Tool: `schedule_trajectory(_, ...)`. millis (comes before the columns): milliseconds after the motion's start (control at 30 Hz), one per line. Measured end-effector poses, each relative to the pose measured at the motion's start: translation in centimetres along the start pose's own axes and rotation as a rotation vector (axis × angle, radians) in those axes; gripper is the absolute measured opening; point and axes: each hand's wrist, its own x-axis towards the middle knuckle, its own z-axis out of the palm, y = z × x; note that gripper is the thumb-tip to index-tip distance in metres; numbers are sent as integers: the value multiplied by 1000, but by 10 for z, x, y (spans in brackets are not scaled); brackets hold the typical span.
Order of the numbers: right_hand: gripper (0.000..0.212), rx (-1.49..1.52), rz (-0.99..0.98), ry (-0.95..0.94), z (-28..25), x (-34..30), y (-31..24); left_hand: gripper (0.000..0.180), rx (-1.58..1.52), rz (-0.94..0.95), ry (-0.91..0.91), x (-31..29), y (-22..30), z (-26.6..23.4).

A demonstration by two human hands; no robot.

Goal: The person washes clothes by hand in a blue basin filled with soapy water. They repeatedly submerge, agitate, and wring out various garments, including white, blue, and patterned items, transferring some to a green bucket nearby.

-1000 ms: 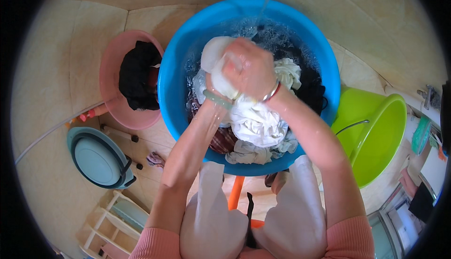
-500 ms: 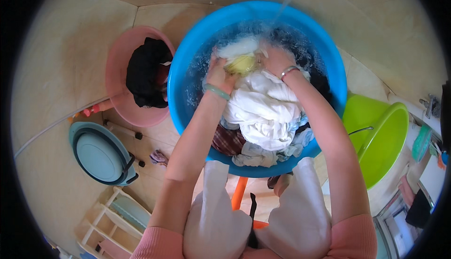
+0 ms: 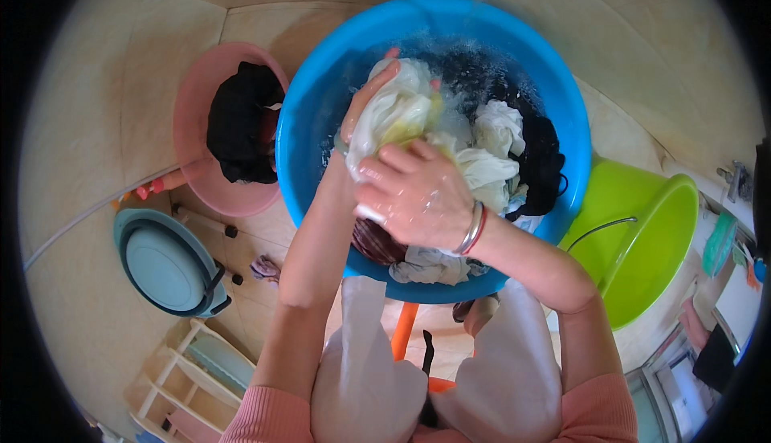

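Note:
Over a large blue basin (image 3: 293,138) of water, both hands work a wet white cloth (image 3: 405,89) with a yellow patch. My left hand (image 3: 366,104) is wrapped round its upper left side, with the fingertips showing past the far edge. Across its lower part lies my right hand (image 3: 422,194), back upward, wet, fingers curled onto the fabric; some white cloth shows under the palm. White cloths (image 3: 498,130), a black garment (image 3: 540,158) and a dark red checked cloth (image 3: 376,242) lie in the basin.
On the left stands a pink basin (image 3: 191,122) holding black clothing (image 3: 241,126). Below it is a grey-blue folding basin (image 3: 165,262). A lime green bucket (image 3: 654,274) stands close by on the right. A cream rack (image 3: 181,371) sits at lower left.
The white cloth has been lifted and drawn toward the basin's left side. My right hand has moved left and nearer, from the water onto the cloth. The left hand has turned round the cloth.

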Motion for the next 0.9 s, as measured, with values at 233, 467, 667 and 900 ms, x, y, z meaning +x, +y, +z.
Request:
schedule_trajectory(233, 20, 87, 56, 236, 7, 24, -8, 42, 204, 87, 107, -27, -11, 47)
schedule_trajectory(467, 17, 235, 58, 452, 16, 23, 29, 29, -191, 117, -287, -13, -26, 3)
schedule_trajectory(667, 9, 350, 304, 439, 28, 11, 74, 27, 124, 380, 278, -12, -29, 3)
schedule_trajectory(900, 30, -3, 807, 223, 53, -22, 151, 39, 62, 322, 339, 5, -18, -4)
